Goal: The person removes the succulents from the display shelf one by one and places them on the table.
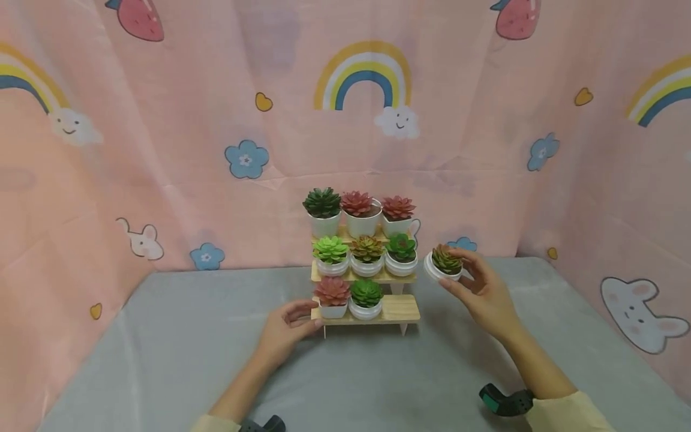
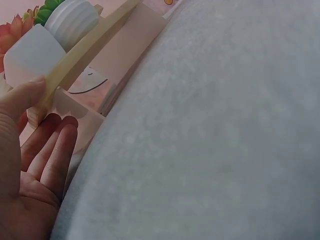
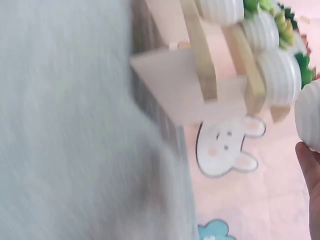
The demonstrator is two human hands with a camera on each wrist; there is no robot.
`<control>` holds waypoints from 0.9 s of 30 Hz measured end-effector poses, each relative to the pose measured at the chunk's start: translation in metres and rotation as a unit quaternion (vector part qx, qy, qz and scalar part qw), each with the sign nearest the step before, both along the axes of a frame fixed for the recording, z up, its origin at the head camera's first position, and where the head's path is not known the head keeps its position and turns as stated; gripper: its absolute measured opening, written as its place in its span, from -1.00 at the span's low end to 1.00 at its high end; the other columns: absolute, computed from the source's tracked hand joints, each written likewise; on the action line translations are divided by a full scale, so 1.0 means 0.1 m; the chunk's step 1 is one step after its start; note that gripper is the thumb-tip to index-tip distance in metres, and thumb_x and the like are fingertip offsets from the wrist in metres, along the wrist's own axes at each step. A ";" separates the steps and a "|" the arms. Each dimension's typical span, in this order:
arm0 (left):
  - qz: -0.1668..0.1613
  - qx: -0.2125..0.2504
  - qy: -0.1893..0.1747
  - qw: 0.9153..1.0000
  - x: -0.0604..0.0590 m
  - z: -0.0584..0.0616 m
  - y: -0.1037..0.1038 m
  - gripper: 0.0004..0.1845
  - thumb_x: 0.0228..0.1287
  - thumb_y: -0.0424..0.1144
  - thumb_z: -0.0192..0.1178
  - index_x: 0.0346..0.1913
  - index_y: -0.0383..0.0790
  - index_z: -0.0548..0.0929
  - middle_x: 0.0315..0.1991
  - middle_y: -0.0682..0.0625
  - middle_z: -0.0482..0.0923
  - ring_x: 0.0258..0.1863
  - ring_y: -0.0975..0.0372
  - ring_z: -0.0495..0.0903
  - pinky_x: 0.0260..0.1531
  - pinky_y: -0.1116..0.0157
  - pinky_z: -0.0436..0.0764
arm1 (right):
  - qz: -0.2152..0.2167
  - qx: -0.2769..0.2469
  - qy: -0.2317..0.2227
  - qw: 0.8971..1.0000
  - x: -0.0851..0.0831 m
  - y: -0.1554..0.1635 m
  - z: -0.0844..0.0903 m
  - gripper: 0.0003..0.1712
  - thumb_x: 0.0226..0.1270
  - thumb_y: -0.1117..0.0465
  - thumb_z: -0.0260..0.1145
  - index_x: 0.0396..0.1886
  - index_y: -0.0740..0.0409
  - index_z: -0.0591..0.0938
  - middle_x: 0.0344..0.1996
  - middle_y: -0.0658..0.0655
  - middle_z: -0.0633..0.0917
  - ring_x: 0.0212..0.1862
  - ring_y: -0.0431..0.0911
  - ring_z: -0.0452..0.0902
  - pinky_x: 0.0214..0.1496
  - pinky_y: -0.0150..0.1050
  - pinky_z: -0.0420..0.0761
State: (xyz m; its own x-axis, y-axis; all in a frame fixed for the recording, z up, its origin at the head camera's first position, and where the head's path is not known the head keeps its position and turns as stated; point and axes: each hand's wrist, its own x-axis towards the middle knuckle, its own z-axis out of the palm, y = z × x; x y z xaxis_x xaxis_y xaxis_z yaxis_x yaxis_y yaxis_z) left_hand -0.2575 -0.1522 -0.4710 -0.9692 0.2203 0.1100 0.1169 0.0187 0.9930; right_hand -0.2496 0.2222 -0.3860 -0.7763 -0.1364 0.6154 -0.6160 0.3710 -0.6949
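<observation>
Pot point(image 1: 445, 264), small, probably light and smooth-walled, is being pinched at its rim by your right hand point(image 1: 482, 292) just right of the shelf point(image 1: 396, 309), while your left hand point(image 1: 286, 330), fingers relaxed, is steadying the bottom step's end; hold it low, off the leaves.

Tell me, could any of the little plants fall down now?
Maybe. The right hand holds the small succulent pot in the air beside the wooden stand, tilted a bit, so it could slip from the fingers. The stand is crowded with pots; bringing this one close might bump the green plant at the end of the middle shelf. The left hand only touches the bottom shelf's end, so a hard knock might shift the stand.
</observation>
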 end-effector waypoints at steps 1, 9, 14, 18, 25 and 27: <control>0.001 0.002 0.002 1.000 0.00 0.01 0.01 -0.53 0.21 -0.39 0.39 0.17 -0.48 0.57 0.10 -0.42 0.64 -0.16 0.35 0.76 -0.17 0.38 0.74 | -0.003 -0.003 0.001 1.000 -0.03 0.04 0.01 -0.35 0.25 0.59 0.33 0.34 0.31 0.44 0.31 -0.15 0.53 0.33 -0.36 0.45 0.16 -0.59 0.57; 0.003 0.006 -0.005 1.000 0.00 0.01 0.04 -0.54 0.20 -0.44 0.38 0.16 -0.48 0.57 0.11 -0.44 0.62 -0.17 0.34 0.76 -0.18 0.37 0.75 | -0.028 -0.030 -0.024 0.999 -0.33 0.26 -0.05 -0.41 0.36 0.51 0.29 0.35 0.39 0.37 0.22 -0.23 0.50 0.20 -0.46 0.48 0.09 -0.63 0.58; 0.008 0.018 -0.006 1.000 0.01 0.02 0.03 -0.54 0.19 -0.47 0.36 0.16 -0.51 0.56 0.11 -0.45 0.62 -0.20 0.35 0.77 -0.20 0.35 0.76 | -0.053 -0.024 -0.033 0.998 -0.50 0.39 -0.18 -0.42 0.36 0.46 0.33 0.35 0.38 0.42 0.27 0.15 0.54 0.19 -0.42 0.48 0.13 -0.66 0.51; 0.004 0.013 0.000 1.000 0.01 0.03 0.03 -0.54 0.21 -0.45 0.37 0.17 -0.50 0.57 0.13 -0.45 0.61 -0.18 0.35 0.76 -0.20 0.35 0.76 | -0.109 0.036 -0.063 0.991 -0.56 0.50 -0.31 -0.43 0.40 0.32 0.36 0.35 0.32 0.44 0.28 0.34 0.49 0.22 -0.23 0.48 0.14 -0.62 0.49; 0.005 0.005 0.001 1.000 0.01 0.02 0.02 -0.54 0.21 -0.43 0.37 0.16 -0.49 0.57 0.11 -0.44 0.62 -0.18 0.37 0.75 -0.20 0.38 0.74 | -0.127 0.082 -0.136 0.979 -0.65 0.61 -0.48 -0.39 0.48 0.19 0.30 0.41 0.30 0.35 0.38 0.45 0.38 0.38 0.43 0.33 0.38 0.35 0.37; 0.006 0.006 0.000 1.000 0.01 0.02 0.02 -0.55 0.21 -0.44 0.37 0.16 -0.49 0.57 0.11 -0.43 0.62 -0.18 0.36 0.76 -0.20 0.38 0.74 | -0.133 0.085 -0.150 0.976 -0.66 0.62 -0.50 -0.38 0.49 0.16 0.29 0.41 0.29 0.34 0.40 0.45 0.37 0.40 0.44 0.29 0.38 0.40 0.34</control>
